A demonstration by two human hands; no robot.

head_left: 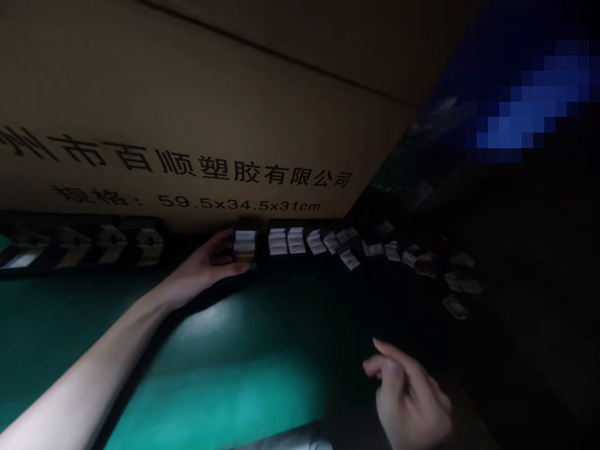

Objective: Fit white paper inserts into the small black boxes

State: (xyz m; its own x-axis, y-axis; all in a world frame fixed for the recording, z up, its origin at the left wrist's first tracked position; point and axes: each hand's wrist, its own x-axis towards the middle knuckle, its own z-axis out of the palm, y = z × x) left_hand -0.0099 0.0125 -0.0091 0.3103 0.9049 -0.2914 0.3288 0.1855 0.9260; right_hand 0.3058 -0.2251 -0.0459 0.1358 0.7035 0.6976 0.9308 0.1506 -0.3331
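Observation:
My left hand [210, 262] reaches forward to the foot of a big cardboard box [187, 112] and closes its fingers round a small white-topped part [244, 244]. To its right runs a row of similar small white parts [300, 240], which curves off to the right in a loose scatter [422, 259]. My right hand [412, 400] hovers low at the near right over the dark surface, fingers loosely curled and apart, holding nothing.
The green mat [244, 375] covers the table. A dark tray with several pale parts [84, 247] lies at the left under the box. The right side is very dark, with a blurred blue patch [529, 100] above.

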